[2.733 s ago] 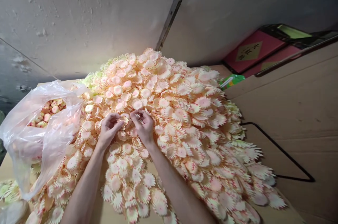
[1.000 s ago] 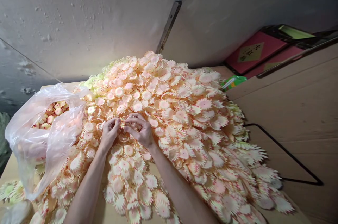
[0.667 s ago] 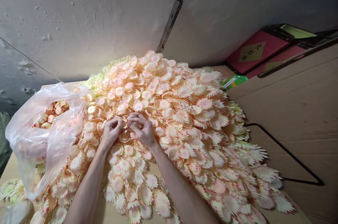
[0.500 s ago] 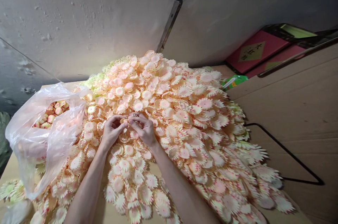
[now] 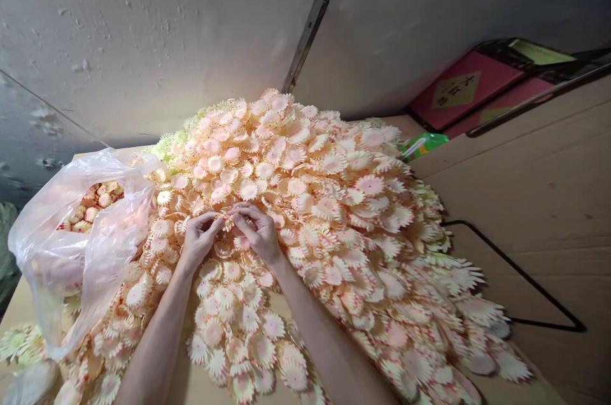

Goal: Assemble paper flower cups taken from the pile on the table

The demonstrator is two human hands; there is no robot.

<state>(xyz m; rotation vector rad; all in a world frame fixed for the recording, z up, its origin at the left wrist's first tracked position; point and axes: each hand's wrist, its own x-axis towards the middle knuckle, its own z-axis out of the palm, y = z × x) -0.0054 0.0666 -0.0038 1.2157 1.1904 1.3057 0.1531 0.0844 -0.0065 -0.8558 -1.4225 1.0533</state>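
A wide heap of pale pink and cream flower-shaped pieces [image 5: 329, 207] with fringed edges covers most of the table. Over its near middle, my left hand [image 5: 200, 239] pinches the left side of a small flower piece [image 5: 228, 220]. My right hand [image 5: 259, 233] holds the same piece from the right, thumb and fingers together. Fingers partly hide the piece. At the left, a translucent plastic bag [image 5: 107, 258] stands open, with smaller red-edged pieces [image 5: 102, 196] inside.
A cardboard sheet [image 5: 534, 201] with a black metal bar [image 5: 520, 271] rises at the right. Behind it are red boxes [image 5: 463, 90] and a green packet [image 5: 427, 144]. A grey wall [image 5: 167, 29] stands behind the heap.
Both hands remain at nearly the same spot. The fingertips have shifted slightly around the small piece, and my left hand sits a little further left.
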